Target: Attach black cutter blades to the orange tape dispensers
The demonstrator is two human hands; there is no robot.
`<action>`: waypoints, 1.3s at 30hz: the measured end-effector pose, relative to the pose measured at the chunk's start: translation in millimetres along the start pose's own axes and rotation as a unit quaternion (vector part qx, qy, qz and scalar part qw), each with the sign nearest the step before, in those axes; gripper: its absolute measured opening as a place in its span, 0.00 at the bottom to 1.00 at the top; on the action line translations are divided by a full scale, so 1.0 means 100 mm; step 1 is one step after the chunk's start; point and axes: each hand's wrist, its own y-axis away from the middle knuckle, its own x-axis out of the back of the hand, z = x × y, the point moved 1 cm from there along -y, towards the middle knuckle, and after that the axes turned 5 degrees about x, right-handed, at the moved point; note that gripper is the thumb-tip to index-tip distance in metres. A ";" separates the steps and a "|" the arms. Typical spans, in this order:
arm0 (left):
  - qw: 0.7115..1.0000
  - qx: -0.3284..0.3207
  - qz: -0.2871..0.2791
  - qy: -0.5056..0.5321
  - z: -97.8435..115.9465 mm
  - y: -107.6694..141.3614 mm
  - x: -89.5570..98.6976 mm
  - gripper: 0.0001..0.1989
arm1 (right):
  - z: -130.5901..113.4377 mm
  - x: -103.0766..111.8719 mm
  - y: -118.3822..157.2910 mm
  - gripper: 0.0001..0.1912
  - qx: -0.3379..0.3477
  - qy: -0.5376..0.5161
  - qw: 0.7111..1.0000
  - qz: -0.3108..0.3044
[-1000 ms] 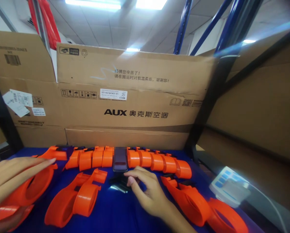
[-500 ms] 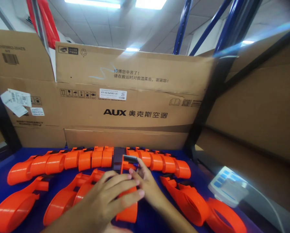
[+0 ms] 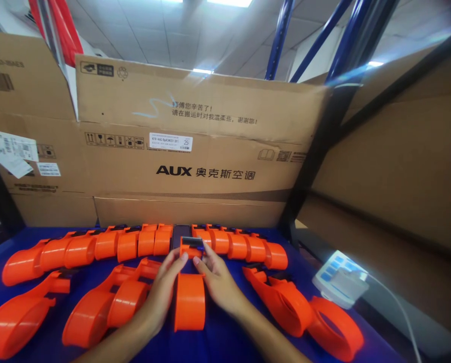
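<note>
Between my two hands, in the middle, is an orange plastic tape dispenser (image 3: pixel 190 302) with a broad round body toward me. Its narrow head, at the far end, carries a dark bar and a small blue part. My left hand (image 3: pixel 168 277) grips the head from the left, thumb along its side. From the right, my right hand (image 3: pixel 217 277) pinches the same head with thumb and fingers. Some fingertips are hidden behind it.
A curved row of similar orange dispensers (image 3: pixel 106 245) lines the back of the blue surface (image 3: pixel 225 348), with a dark flat object (image 3: pixel 182 234) in its middle. More dispensers (image 3: pixel 291 307) lie on both sides. A white power strip (image 3: pixel 340 277) is at right; cardboard (image 3: pixel 206 201) stands behind.
My left hand has moved from over the dispenser to its left side and now grips the head. The round body shows clearly now. The view has shifted slightly.
</note>
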 end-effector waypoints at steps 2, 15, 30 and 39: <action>0.999 -0.025 0.023 -0.012 0.02 0.01 0.03 0.22 | 0.02 -0.03 0.02 0.31 -0.020 0.009 1.000 -0.013; 0.998 -0.065 0.018 -0.016 0.03 0.06 0.07 0.22 | -0.03 -0.02 0.06 0.04 -0.084 0.066 0.994 -0.008; 0.991 -0.111 0.004 -0.073 -0.04 -0.04 0.16 0.22 | -0.09 -0.04 0.10 0.09 -0.024 0.186 0.982 0.012; 0.992 -0.103 0.054 -0.037 0.05 0.08 0.14 0.21 | -0.03 -0.02 0.10 0.01 -0.060 0.119 0.991 -0.016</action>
